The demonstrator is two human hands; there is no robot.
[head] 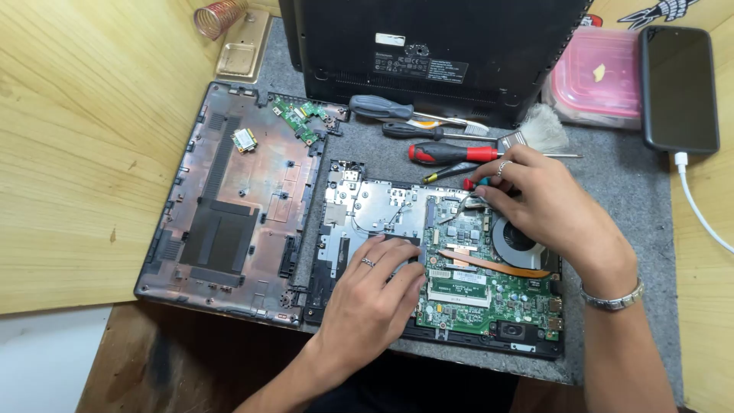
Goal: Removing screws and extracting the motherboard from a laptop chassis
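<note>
left hand [375, 294] flat, right hand [539, 203] pinching

We see a wooden tabletop [69, 153] with a grey felt mat [627, 191] spread over its middle. On the mat lie an opened laptop base [459, 306] and, just left of it, its removed bottom cover [229, 222] — behind them a closed black laptop [436, 53], several screwdrivers [443, 153], a brush [535, 130] and a pink lidded box [600, 76]. A phone [679, 88] rests on the bare wood at right.
</note>
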